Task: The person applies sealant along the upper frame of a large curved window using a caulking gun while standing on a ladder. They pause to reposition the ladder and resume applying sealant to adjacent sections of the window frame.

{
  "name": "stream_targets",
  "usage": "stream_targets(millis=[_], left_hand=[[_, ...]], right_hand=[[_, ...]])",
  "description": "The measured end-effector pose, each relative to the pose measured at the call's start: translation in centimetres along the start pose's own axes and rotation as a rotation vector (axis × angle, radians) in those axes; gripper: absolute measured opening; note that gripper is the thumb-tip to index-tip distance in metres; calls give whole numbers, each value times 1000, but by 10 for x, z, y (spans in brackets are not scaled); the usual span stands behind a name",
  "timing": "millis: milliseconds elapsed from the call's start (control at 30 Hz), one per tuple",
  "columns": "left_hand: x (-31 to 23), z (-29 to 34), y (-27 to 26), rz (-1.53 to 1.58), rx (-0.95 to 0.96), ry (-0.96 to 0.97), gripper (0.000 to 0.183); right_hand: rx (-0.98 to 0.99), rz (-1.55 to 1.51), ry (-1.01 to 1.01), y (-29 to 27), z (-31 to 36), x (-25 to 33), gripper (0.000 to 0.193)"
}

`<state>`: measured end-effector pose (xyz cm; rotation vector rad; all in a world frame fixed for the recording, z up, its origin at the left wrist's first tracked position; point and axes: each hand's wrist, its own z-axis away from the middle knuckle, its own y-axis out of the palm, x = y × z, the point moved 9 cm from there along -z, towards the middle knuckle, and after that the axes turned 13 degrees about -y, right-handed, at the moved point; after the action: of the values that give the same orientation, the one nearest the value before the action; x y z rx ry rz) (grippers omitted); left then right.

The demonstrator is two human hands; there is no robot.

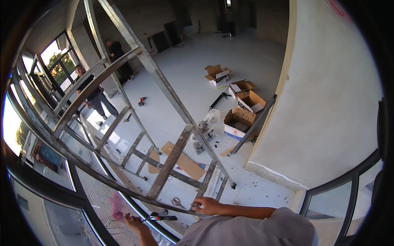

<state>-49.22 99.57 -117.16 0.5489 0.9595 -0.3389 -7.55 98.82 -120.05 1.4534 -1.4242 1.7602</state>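
Observation:
Low in the view my left hand (pixel 134 224) is closed beside the dark window frame. A black tool (pixel 164 217) with a thin shaft and a small red mark points away to the right from its fingers; its exact kind is unclear. Just beyond that hand is a pink patch (pixel 117 207), perhaps cloth or plastic. My right hand (pixel 207 206) reaches in from the right, with fingers curled at the lower end of a metal scaffold frame (pixel 168 168). A pair of scissors (pixel 176 201) lies just left of my right hand.
Several open cardboard boxes (pixel 239 119) and a clear plastic bag (pixel 209 121) sit on the pale floor. A red-and-black power drill (pixel 142 101) lies farther left. Two people stand beyond the scaffold, one (pixel 92 92) near the windows. A wall (pixel 320 102) rises at right.

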Motion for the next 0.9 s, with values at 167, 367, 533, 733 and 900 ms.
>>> stream_targets(millis=[167, 367, 533, 733, 900], left_hand=[[-20, 82, -17, 69, -52, 122, 29], [-34, 157, -29, -16, -77, 361, 25], [-8, 185, -43, 13, -15, 350, 22], [58, 213, -60, 28, 19, 146, 25], [72, 251, -38, 35, 169, 119, 27]], right_hand=[[76, 67, -160, -49, 45, -23, 43], [127, 155, -90, -100, 79, -75, 37], [83, 184, -63, -123, 95, -77, 38], [176, 227, -6, -103, 125, -55, 38], [400, 224, -45, -52, 131, -31, 44]])
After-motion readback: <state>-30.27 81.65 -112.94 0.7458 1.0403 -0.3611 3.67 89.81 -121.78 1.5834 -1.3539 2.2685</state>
